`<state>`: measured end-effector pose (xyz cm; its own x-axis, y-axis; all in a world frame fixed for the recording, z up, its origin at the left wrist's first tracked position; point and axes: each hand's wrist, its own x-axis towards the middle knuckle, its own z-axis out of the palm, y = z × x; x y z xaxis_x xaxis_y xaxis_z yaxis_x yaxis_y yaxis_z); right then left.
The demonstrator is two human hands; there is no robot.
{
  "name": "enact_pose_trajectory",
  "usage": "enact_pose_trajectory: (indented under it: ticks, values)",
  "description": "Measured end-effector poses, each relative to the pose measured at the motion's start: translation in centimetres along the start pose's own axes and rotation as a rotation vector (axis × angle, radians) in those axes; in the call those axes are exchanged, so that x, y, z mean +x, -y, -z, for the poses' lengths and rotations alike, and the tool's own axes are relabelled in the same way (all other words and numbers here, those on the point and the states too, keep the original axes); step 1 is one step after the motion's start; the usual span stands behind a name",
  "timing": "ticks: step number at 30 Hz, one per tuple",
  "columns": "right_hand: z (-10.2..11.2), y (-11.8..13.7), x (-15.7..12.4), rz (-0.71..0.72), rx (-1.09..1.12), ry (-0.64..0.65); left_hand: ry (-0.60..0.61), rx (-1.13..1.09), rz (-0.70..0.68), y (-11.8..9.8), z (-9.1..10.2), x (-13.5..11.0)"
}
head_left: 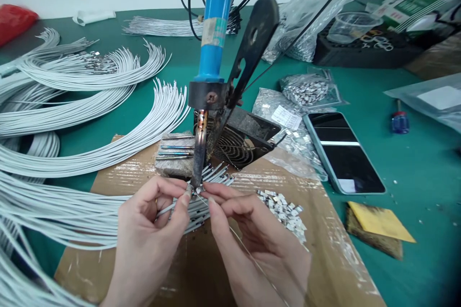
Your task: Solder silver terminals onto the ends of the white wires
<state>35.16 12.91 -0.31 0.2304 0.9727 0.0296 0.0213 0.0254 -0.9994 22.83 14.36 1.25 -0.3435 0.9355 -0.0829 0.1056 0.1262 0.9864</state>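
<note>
Your left hand [151,230] pinches a white wire [164,210] with its end at the tip of the soldering iron [199,163], your right hand [259,244] pinches a thin solder strand [234,234] against it, so this joint looks half made, while the wire bundles [72,163] and the heap of metal clips [284,208] seem mostly undone.

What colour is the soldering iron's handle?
The soldering iron handle is blue, clearest in the head view.

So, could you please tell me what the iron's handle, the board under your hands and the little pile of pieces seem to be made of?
The handle looks like blue plastic, ribbed and smooth. The board seems brown cardboard, shiny where clear tape covers it. The pile of pieces looks like thin metal, silvery and glinting.
</note>
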Motion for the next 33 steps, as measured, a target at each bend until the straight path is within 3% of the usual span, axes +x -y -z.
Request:
enact_pose_trajectory:
  ticks: [11, 19, 33]
  values:
    - [-0.2, -0.4, -0.2, 0.060, -0.016, -0.016, 0.067, -0.001, -0.008, 0.6, 0.4, 0.2]
    - [-0.4, -0.7, -0.2, 0.113, -0.003, -0.034, -0.034, -0.014, -0.018, 0.0, -0.2, 0.0]
    - [-0.3, -0.8, -0.2, 0.155, -0.045, -0.051, -0.028, -0.030, -0.010, -0.2, -0.5, 0.0]
